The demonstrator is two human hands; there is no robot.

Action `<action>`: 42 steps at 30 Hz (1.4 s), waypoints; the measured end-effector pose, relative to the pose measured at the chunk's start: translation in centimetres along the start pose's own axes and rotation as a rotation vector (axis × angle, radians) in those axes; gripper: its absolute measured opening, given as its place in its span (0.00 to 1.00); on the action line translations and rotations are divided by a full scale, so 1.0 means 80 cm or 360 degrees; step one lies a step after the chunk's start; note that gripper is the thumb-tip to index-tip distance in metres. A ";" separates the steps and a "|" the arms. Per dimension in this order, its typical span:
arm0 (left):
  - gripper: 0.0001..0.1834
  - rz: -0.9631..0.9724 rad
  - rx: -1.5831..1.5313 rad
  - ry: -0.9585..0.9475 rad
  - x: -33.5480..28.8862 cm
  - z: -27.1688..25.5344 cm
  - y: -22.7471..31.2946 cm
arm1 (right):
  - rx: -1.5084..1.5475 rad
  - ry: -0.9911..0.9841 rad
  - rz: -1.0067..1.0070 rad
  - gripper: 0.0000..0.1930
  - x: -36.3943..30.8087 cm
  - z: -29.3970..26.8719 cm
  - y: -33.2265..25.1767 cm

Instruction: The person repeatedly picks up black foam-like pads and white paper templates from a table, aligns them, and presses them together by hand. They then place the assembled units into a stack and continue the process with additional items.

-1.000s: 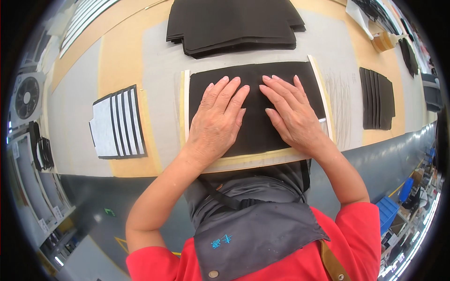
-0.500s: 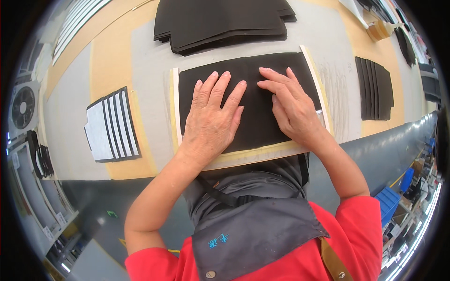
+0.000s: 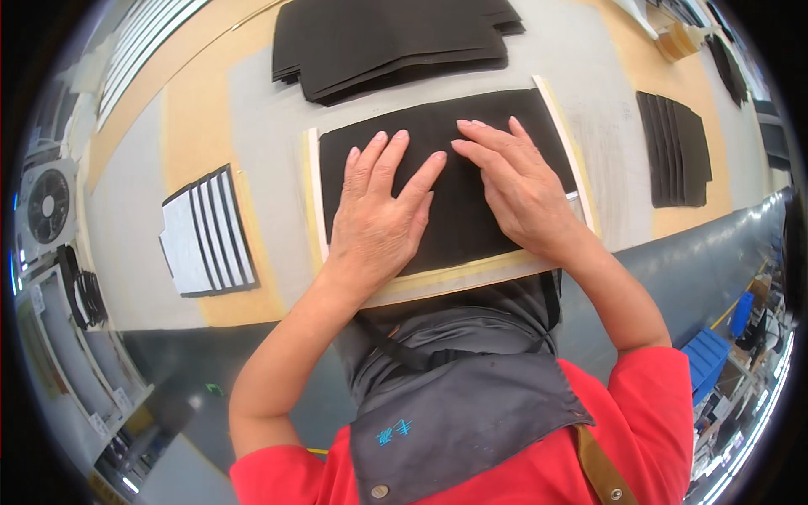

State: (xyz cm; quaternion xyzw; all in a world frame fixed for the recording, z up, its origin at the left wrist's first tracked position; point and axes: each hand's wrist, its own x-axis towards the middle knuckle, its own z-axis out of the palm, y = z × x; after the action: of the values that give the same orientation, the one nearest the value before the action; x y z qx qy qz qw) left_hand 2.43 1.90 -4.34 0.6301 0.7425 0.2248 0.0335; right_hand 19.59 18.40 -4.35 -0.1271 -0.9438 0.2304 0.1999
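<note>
A flat black sheet [image 3: 442, 210] lies before me at the table's near edge, between two white strips, one along its left side and a slanted one [image 3: 551, 118] along its right. My left hand [image 3: 383, 198] rests palm down on the sheet's left half, its fingers stretched out. Over the right half lies my right hand [image 3: 526, 189], fingers extended toward the upper middle and slightly apart. Neither hand grips anything. Behind the sheet is a stack of larger black cut pieces [image 3: 391, 42] with notched corners.
A black-and-white striped piece [image 3: 210, 231] lies to the left, and several overlapping black pieces [image 3: 675, 151] lie to the right. At the far right stands a bottle with amber contents [image 3: 680, 40]. A fan [image 3: 49, 204] is beyond the table's left end; a blue crate [image 3: 705, 362] sits lower right.
The view has tilted slightly. Both hands stay on the black sheet; the right fingers have shifted a little upward and left, and the left index finger spreads slightly wider.
</note>
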 end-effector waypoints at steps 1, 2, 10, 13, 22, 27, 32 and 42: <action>0.29 0.0003 0.0002 0.0000 0.000 0.000 0.000 | -0.0030 -0.0020 -0.0005 0.27 0.001 -0.001 -0.001; 0.30 0.0004 0.0005 0.0001 0.001 0.002 0.002 | -0.0060 -0.0041 -0.0013 0.27 0.001 -0.003 -0.001; 0.31 0.0009 -0.0069 0.0074 -0.003 0.012 0.002 | -0.0320 -0.0230 -0.0012 0.27 0.005 -0.006 -0.011; 0.30 0.0012 -0.0080 0.0121 -0.006 0.015 -0.001 | -0.0313 -0.0278 -0.0004 0.27 0.008 -0.006 -0.013; 0.28 -0.0112 0.0016 0.0176 -0.012 0.022 0.008 | -0.0325 -0.0335 0.0029 0.27 0.008 -0.008 -0.017; 0.29 -0.0151 0.0051 0.0119 -0.010 0.023 0.010 | -0.0361 -0.0299 -0.0045 0.29 0.005 -0.007 -0.010; 0.32 -0.0140 0.0047 0.0082 -0.006 0.016 0.008 | -0.0099 -0.0129 0.0025 0.23 0.007 -0.011 -0.010; 0.25 0.0079 -0.0077 0.0207 0.018 0.015 -0.001 | 0.0147 0.0061 0.0045 0.15 0.000 -0.010 0.000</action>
State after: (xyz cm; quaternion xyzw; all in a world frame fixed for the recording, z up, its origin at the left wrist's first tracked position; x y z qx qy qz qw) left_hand 2.50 3.59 -5.14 0.6314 0.7216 0.2839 -0.0051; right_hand 19.95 18.73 -3.68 -0.1354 -0.9263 0.2740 0.2203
